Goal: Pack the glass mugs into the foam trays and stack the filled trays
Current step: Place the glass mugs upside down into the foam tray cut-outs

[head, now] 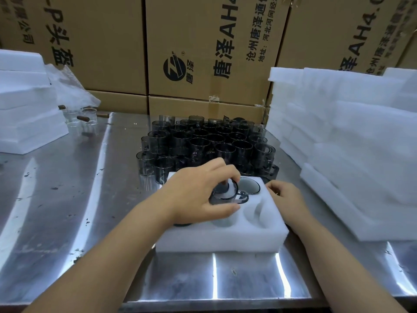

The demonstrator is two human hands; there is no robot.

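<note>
A white foam tray (216, 239) with round pockets lies on the steel table in front of me. My left hand (198, 195) grips a smoky grey glass mug (224, 195) by its rim, over a pocket in the tray's middle. One mug (249, 186) sits in the far pocket. My right hand (285, 195) rests on the tray's right far corner, fingers curled at the edge. Two near pockets (255, 213) stand empty. Behind the tray stands a dense cluster of several dark glass mugs (203, 141).
Tall stacks of white foam trays (352, 143) rise at the right, and a shorter foam stack (27, 105) at the left. Clear glass cups (86, 122) stand behind the left stack. Cardboard boxes (203, 53) wall off the back. Bare steel table (67, 199) spreads to the left.
</note>
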